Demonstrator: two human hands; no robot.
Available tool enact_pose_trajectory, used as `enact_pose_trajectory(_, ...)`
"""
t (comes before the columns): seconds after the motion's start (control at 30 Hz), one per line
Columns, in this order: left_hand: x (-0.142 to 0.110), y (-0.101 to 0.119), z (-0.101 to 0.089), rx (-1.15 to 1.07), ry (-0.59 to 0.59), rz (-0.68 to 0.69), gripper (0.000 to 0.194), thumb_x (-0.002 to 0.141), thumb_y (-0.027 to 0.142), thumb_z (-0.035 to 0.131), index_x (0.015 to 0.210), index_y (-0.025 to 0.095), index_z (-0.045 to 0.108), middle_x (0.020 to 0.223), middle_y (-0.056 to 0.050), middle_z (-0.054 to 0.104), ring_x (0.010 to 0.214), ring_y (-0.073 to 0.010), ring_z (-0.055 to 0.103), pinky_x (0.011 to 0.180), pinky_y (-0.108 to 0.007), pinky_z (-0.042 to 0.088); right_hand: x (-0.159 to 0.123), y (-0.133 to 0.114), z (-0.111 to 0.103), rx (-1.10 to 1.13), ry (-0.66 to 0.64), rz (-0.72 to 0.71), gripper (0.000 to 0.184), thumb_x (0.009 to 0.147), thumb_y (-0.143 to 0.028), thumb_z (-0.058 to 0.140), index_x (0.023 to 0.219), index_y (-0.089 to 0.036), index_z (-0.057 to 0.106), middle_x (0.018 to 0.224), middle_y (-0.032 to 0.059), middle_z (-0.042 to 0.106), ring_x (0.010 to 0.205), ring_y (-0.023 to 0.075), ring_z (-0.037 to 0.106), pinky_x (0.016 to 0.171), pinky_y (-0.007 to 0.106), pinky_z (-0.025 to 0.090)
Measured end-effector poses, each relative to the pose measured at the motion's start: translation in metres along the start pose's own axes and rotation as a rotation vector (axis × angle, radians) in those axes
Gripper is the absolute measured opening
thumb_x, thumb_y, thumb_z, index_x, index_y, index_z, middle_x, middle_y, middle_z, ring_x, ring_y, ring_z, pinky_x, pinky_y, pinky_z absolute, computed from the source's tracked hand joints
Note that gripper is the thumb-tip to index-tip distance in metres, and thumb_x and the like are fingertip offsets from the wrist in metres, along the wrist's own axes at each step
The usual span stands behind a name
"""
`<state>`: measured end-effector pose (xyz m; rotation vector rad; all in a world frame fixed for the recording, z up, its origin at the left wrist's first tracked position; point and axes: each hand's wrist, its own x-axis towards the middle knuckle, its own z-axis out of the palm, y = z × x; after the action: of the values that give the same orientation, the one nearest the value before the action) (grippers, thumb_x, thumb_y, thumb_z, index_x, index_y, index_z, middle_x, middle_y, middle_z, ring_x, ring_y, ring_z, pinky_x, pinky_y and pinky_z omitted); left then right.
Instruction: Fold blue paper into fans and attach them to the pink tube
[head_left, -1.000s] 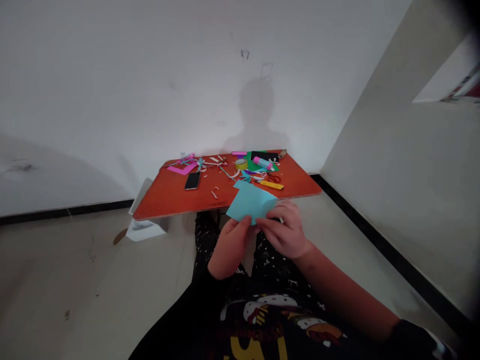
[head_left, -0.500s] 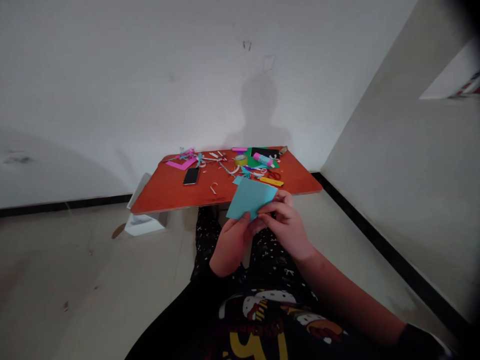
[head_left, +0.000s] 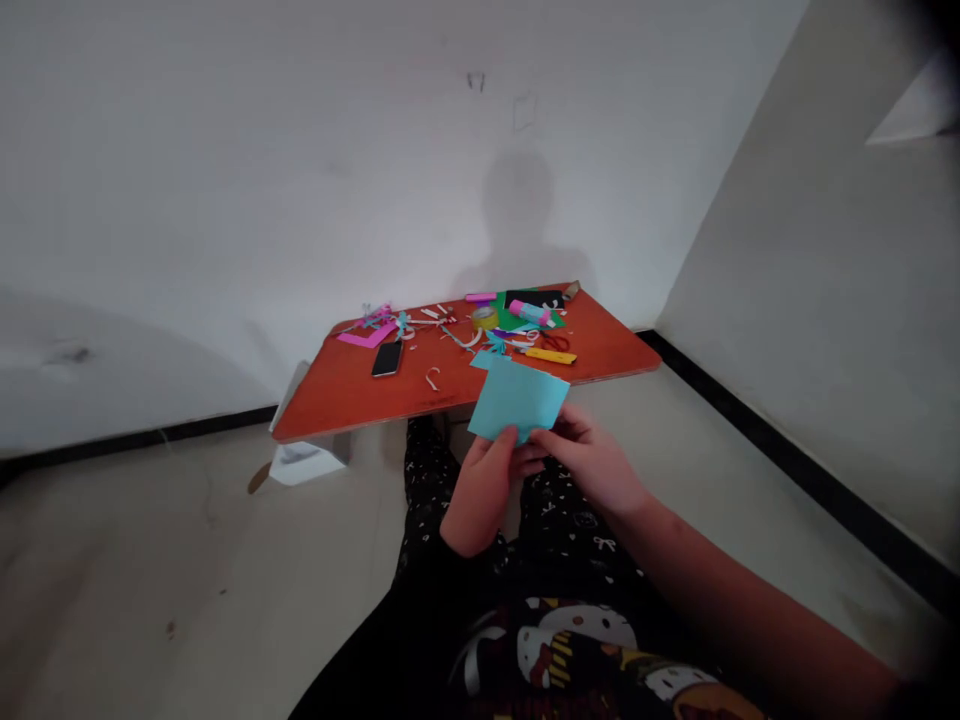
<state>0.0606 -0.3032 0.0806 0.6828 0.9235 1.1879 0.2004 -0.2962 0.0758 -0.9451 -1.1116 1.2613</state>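
A light-blue piece of paper (head_left: 519, 398) is held over my lap, just in front of the table's near edge. My left hand (head_left: 484, 490) grips its lower edge, thumb on top and fingers underneath. At the lower right corner, my right hand (head_left: 592, 460) pinches the same paper, its thumb on the face and its other fingers partly hidden behind. Just beyond the paper, on the table, lie a yellow utility knife (head_left: 551, 356), red-handled scissors (head_left: 555, 342) and another light-blue paper piece (head_left: 489, 359).
The orange-red table (head_left: 337, 395) stands against the wall. On it are a black phone (head_left: 388, 358), a roll of tape (head_left: 485, 318), a pink-and-blue glue tube (head_left: 531, 313), a pink paper piece (head_left: 367, 336) and several paper scraps. A white box-like object (head_left: 307, 464) is below the left side.
My right hand has shifted along the paper's lower right edge, its thumb now on the face near the corner. The paper tilts slightly differently, and the camera view has moved a little.
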Motion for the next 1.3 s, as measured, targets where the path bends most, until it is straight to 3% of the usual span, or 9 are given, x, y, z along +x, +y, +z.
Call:
enact_pose_trajectory(0.13,0.0,0.002,-0.006,0.157,-0.016,0.121,0.032,0.084,0.042,0.076,0.1,0.014,0.069,0.087,-0.006,0.075,0.072,-0.0169,0.071,0.068,-0.03,0.059,0.002,-0.003,-0.002,0.023,0.016,0.045,0.025,0.079,-0.042,0.078,0.086,-0.018,0.07,0.08,0.0001,0.068,0.073,0.015,0.056,0.07,0.03,0.044)
enact_pose_trajectory(0.23,0.001,0.004,-0.008,0.245,-0.079,0.217,0.039,0.08,0.046,0.079,0.101,0.014,0.071,0.086,-0.005,0.075,0.074,-0.0157,0.069,0.07,-0.028,0.057,0.006,0.001,-0.003,0.076,-0.01,0.104,0.03,0.078,-0.045,0.078,0.076,-0.018,0.066,0.068,-0.0024,0.06,0.063,0.0121,0.047,0.062,0.028,0.037)
enact_pose_trajectory(0.37,0.009,0.004,-0.012,0.28,-0.125,0.223,0.041,0.074,0.047,0.084,0.094,0.014,0.071,0.082,-0.005,0.074,0.074,-0.0165,0.068,0.07,-0.028,0.055,0.012,0.009,-0.001,0.113,-0.081,0.145,0.03,0.078,-0.045,0.078,0.075,-0.018,0.065,0.065,-0.0027,0.058,0.062,0.0119,0.046,0.06,0.028,0.034)
enact_pose_trajectory(0.57,0.023,-0.001,-0.03,0.261,0.031,0.199,0.041,0.082,0.055,0.074,0.078,0.015,0.064,0.065,0.0,0.062,0.059,-0.0115,0.055,0.06,-0.025,0.045,0.018,0.016,0.002,0.022,-0.128,0.175,0.032,0.076,-0.048,0.079,0.084,-0.019,0.069,0.066,-0.0033,0.058,0.058,0.0112,0.043,0.058,0.028,0.035)
enact_pose_trajectory(0.7,0.023,0.0,-0.036,0.317,0.056,0.164,0.042,0.083,0.053,0.073,0.071,0.015,0.061,0.059,0.002,0.058,0.056,-0.0103,0.05,0.058,-0.023,0.04,0.02,0.019,0.0,-0.107,-0.181,0.063,0.033,0.075,-0.047,0.08,0.091,-0.019,0.072,0.077,0.0016,0.068,0.071,0.0179,0.057,0.07,0.033,0.046)
enact_pose_trajectory(0.8,0.016,0.004,-0.033,0.353,0.048,0.145,0.042,0.082,0.054,0.072,0.07,0.015,0.062,0.059,0.001,0.058,0.057,-0.0108,0.049,0.058,-0.024,0.039,0.019,0.02,-0.001,-0.145,-0.174,-0.024,0.031,0.077,-0.048,0.078,0.088,-0.02,0.072,0.085,0.0048,0.072,0.081,0.0223,0.063,0.077,0.036,0.05)
enact_pose_trajectory(1.0,0.001,0.017,-0.02,0.49,0.065,0.182,0.042,0.082,0.05,0.07,0.06,0.015,0.064,0.056,0.0,0.059,0.056,-0.0127,0.052,0.058,-0.026,0.04,0.012,0.018,0.0,-0.18,-0.125,-0.129,0.028,0.083,-0.048,0.072,0.073,-0.022,0.066,0.065,-0.0001,0.059,0.063,0.0173,0.052,0.065,0.033,0.045)
enact_pose_trajectory(1.13,-0.005,0.018,-0.016,0.445,0.039,0.203,0.039,0.08,0.05,0.071,0.062,0.015,0.067,0.056,-0.001,0.062,0.056,-0.0134,0.054,0.058,-0.026,0.041,0.005,0.018,0.002,-0.192,-0.074,-0.118,0.033,0.083,-0.051,0.073,0.07,-0.022,0.062,0.059,-0.002,0.053,0.057,0.0146,0.044,0.059,0.031,0.04)
enact_pose_trajectory(1.3,-0.01,0.012,-0.013,0.459,0.037,0.233,0.041,0.084,0.05,0.068,0.062,0.016,0.067,0.056,-0.001,0.061,0.055,-0.013,0.053,0.057,-0.026,0.04,-0.001,0.024,0.004,-0.056,-0.074,-0.037,0.041,0.084,-0.061,0.069,0.076,-0.024,0.056,0.059,-0.0044,0.048,0.056,0.0144,0.043,0.059,0.031,0.038)
